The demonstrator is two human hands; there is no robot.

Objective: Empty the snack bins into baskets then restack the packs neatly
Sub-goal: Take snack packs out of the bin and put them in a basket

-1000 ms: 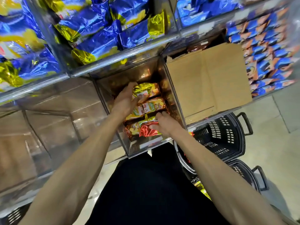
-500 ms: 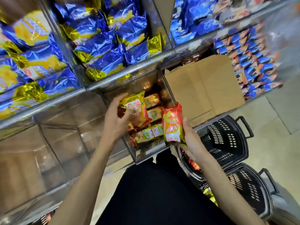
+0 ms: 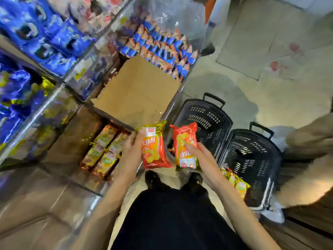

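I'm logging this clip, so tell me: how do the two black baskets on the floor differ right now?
The far basket looks nearly empty, its slotted floor showing, while the near basket has yellow snack packs piled at its near end. The far basket sits beside the cardboard box; the near one lies further from the shelving. Both are black, slotted, with handles.

Grey floor (image 3: 234, 91), two black baskets (image 3: 203, 120) standing side by side

Large white characters on the left-held snack pack (image 3: 153, 148) are too blurred to read.
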